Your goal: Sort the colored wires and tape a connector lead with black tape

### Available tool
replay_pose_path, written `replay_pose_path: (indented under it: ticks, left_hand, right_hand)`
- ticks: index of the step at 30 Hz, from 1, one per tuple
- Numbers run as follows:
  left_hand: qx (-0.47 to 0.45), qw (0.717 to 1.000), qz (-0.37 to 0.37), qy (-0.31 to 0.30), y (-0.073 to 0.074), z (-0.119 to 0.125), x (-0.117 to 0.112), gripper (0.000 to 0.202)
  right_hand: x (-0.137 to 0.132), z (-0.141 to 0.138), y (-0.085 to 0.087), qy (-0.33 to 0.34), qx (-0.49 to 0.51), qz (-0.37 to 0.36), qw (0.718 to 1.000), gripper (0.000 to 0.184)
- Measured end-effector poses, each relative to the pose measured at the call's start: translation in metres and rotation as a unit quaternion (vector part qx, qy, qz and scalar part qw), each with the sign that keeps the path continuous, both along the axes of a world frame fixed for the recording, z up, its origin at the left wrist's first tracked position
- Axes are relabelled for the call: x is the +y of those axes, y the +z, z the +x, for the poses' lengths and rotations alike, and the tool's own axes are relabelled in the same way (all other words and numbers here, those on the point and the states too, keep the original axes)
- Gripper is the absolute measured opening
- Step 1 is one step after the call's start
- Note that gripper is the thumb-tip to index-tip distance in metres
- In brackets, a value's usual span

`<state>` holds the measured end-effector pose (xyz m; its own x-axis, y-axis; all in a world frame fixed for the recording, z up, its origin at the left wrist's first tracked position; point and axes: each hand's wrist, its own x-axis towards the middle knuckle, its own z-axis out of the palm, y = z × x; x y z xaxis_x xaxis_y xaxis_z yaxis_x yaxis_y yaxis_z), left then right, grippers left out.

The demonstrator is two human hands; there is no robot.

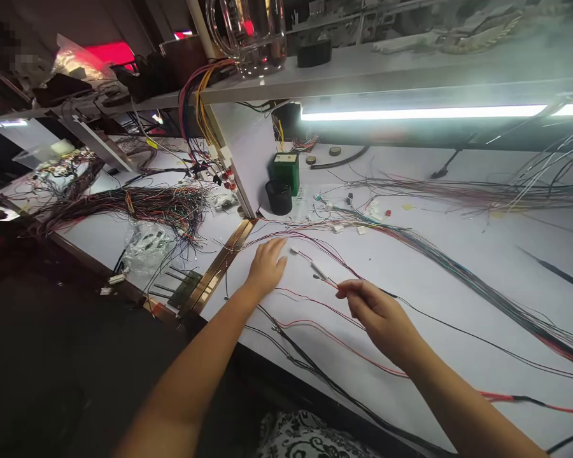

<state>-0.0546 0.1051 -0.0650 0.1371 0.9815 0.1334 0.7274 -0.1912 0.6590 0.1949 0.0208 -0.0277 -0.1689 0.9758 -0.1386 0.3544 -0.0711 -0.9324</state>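
The white bench [458, 267] is strewn with loose wires. Keep your right hand [377, 315] fingers pinching the red wire [329, 283] near its connector [321, 270], and your left hand [266, 264], fingers together, flat so strands stay untangled.

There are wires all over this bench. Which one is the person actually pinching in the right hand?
The right hand pinches the thin red wire with the small white connector, lying between both hands; the thick bundle lies untouched beyond.

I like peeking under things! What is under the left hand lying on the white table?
The left hand lies flat on the white table, over thin red wires that run out past its fingers. Whatever else sits beneath the palm is covered and cannot be seen.
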Motion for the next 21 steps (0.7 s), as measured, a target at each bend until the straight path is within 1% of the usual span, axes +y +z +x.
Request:
replay_pose_path:
  ticks: [2,3,5,7,8,12,14,16,18,21]
  left_hand:
    - [-0.016,0.999,-0.02,-0.039,-0.008,-0.002,0.028,0.044]
    - [-0.025,0.998,-0.028,-0.055,-0.011,-0.002,0.037,0.04]
    - [-0.054,0.995,-0.044,-0.071,-0.013,-0.002,0.044,0.027]
    - [-0.093,0.992,-0.054,-0.067,-0.011,-0.001,0.04,0.015]
    - [-0.117,0.99,-0.06,-0.06,-0.008,-0.001,0.035,0.015]
    - [-0.22,0.972,-0.078,-0.031,0.01,0.009,0.0,0.035]
    - [-0.266,0.961,-0.073,-0.018,0.023,0.018,-0.021,0.038]
    - [-0.301,0.952,-0.049,-0.013,0.039,0.031,-0.043,0.035]
    - [-0.292,0.956,0.005,-0.035,0.057,0.046,-0.063,0.026]
    - [-0.228,0.963,0.093,-0.114,0.08,0.068,-0.084,0.017]
  right_hand:
    - [-0.003,0.0,0.006,0.006,0.008,0.048,0.999,0.025]
    - [-0.004,-0.001,0.009,0.013,0.01,0.077,0.997,0.024]
    - [-0.006,-0.001,0.012,0.022,0.015,0.129,0.991,0.02]
    - [-0.008,0.0,0.016,0.021,0.023,0.162,0.986,0.015]
    - [-0.009,0.001,0.017,0.017,0.029,0.169,0.985,0.014]
    - [-0.015,0.005,0.026,0.004,0.046,0.189,0.981,0.01]
    - [-0.016,0.006,0.028,-0.008,0.049,0.197,0.979,0.01]
    - [-0.017,0.006,0.027,-0.025,0.057,0.182,0.981,0.012]
    - [-0.017,0.005,0.024,-0.043,0.081,0.137,0.986,0.016]
    - [-0.017,0.005,0.016,-0.06,0.136,0.059,0.987,0.023]
